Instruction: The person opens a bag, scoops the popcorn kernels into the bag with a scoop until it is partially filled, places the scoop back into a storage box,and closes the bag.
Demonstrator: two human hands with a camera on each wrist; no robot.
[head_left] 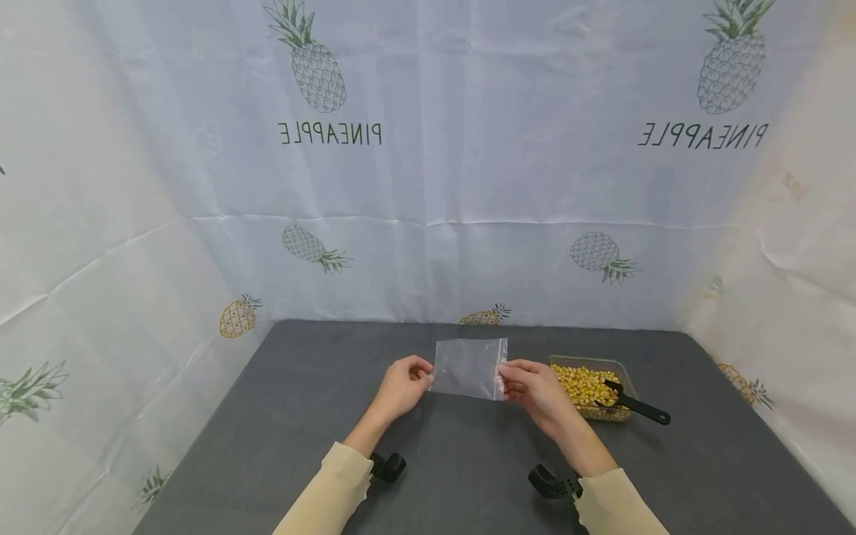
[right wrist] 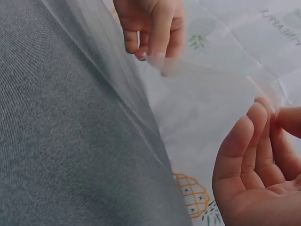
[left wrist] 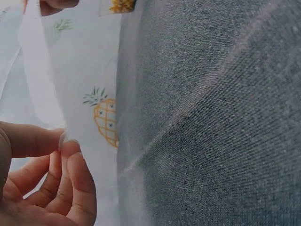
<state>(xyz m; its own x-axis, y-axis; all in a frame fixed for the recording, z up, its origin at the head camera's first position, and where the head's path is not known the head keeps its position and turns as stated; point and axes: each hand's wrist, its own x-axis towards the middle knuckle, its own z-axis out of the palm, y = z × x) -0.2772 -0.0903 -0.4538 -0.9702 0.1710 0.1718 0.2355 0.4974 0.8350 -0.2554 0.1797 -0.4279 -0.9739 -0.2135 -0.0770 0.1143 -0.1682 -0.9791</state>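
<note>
Stretching over the dark grey surface [head_left: 461, 468], two cream sleeves [head_left: 331, 487] lead to the left hand [head_left: 401, 386] and right hand [head_left: 540, 394], fingers [left wrist: 82, 181] pinching opposite edges of a clear zip bag [head_left: 466, 368] raised between them. Beside the right hand, a clear tub [head_left: 605, 414] holds yellow kernels [head_left: 580, 383] and a black scoop [head_left: 643, 408]. Behind hangs a pineapple-print curtain [head_left: 455, 171].

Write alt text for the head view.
A person's left hand and right hand hold a clear zip bag between them over a dark grey table. To their right, a black scoop rests in a clear container of yellow kernels; pineapple-printed fabric hangs behind.
</note>
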